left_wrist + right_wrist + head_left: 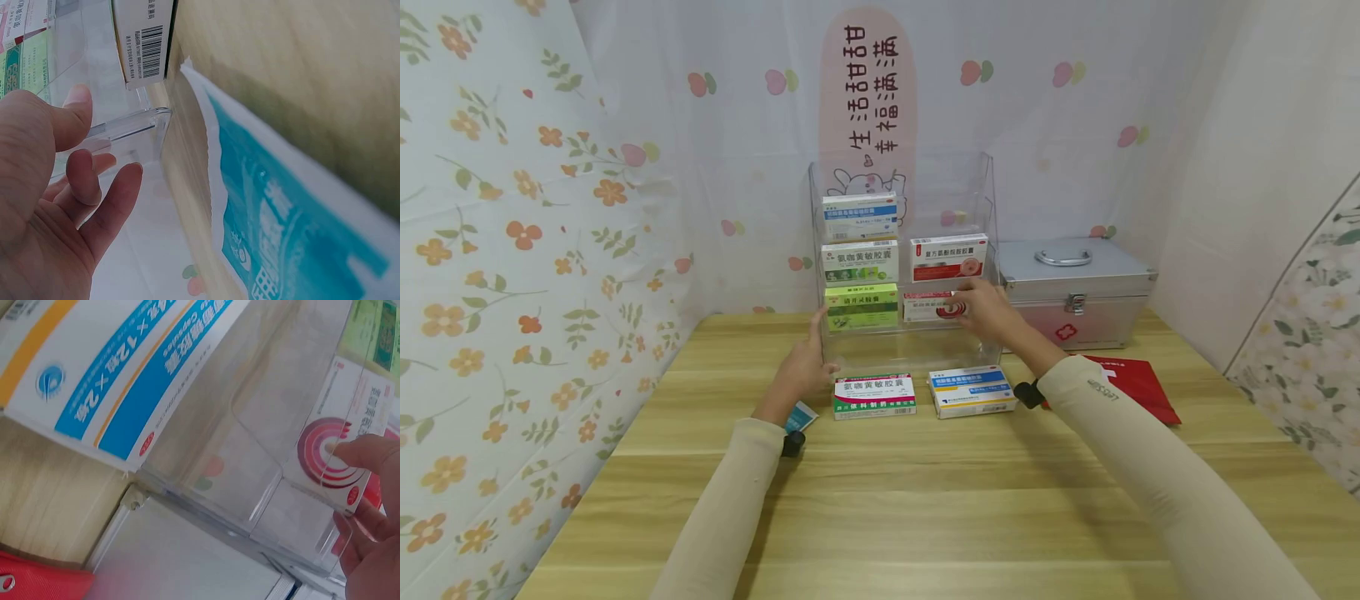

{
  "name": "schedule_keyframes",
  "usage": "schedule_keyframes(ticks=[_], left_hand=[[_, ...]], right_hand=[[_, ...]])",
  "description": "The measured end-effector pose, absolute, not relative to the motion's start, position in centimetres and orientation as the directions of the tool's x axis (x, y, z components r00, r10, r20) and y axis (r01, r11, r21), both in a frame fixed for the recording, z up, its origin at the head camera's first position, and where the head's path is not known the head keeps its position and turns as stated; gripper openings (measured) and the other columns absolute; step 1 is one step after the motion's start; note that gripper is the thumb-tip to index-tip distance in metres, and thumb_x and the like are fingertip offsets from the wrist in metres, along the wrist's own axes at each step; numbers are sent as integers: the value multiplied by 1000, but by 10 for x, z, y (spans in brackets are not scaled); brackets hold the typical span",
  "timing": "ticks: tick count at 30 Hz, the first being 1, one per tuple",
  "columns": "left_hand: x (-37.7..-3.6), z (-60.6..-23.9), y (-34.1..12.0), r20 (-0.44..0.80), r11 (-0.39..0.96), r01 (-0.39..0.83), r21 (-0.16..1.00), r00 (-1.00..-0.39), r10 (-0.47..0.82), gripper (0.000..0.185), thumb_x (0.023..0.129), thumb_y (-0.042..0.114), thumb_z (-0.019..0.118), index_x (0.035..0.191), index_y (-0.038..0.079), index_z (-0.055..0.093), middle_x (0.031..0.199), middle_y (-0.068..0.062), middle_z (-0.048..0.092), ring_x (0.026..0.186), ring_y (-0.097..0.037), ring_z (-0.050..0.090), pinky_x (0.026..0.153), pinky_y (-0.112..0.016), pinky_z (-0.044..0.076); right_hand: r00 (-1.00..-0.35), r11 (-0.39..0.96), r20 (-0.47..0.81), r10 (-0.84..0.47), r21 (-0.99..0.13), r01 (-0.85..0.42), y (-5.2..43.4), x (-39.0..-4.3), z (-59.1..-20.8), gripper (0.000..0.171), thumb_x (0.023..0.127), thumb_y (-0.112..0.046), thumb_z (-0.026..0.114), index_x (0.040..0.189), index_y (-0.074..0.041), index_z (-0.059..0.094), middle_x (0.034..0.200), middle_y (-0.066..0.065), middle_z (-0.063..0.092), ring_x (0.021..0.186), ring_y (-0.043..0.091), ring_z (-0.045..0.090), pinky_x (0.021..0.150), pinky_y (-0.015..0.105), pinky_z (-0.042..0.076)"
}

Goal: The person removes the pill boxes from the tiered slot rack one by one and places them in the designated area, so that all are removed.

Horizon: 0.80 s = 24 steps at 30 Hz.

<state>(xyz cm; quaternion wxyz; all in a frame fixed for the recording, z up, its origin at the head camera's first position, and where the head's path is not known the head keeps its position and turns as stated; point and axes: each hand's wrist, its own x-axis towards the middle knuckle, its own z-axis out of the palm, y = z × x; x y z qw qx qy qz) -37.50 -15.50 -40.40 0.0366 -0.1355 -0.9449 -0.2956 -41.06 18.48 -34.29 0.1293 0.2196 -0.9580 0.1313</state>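
Note:
My right hand [983, 310] pinches a white medicine box with red rings [325, 450] at the lower right of a clear acrylic rack [895, 354]; the thumb lies on its front, and the other fingers are partly hidden. Beside the rack's left side is my left hand [805, 362], its fingers loosely bent around the rack's edge and holding no box; whether they touch the plastic I cannot tell. A green medicine box [861, 308] stands at the rack's lower left. Above it are a white-and-green box [860, 262] and a blue-and-white box [860, 218]. A red-and-white box [949, 258] stands on the middle right.
Before the rack lie a green, white and pink box [874, 396] and a blue, white and yellow box [972, 392]. A teal packet [281, 206] lies near my left wrist. At the right are a silver first-aid case [1075, 292] and a red pouch [1138, 387].

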Motion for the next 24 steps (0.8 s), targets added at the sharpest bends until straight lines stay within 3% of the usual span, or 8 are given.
schedule_keyframes(ticks=[9,17,24], left_hand=[[-377,-406,-156,159,790,298,537,-955,252,113,90,11,74,155,34,-16,59,-9,53,45,-18,47,47,-30,40],[-375,-406,-156,171,792,309,526,-951,257,113,90,10,74,155,32,-15,58,-9,53,45,-18,46,48,-30,40],[-375,-406,-155,170,792,303,530,-953,250,115,90,10,74,155,34,-17,57,-9,51,44,-17,43,46,-29,39]], right_hand=[[-827,821,330,-455,-203,-533,190,-421,-338,29,81,2,76,109,-4,75,121,19,60,117,39,52,99,57,40],[-840,827,320,-439,-222,-516,190,-420,-338,29,82,6,72,108,-6,72,123,20,56,118,39,51,102,54,41],[-809,790,386,-442,-261,-556,187,-418,-337,30,80,12,70,106,-2,72,118,23,56,110,38,51,95,52,46]])
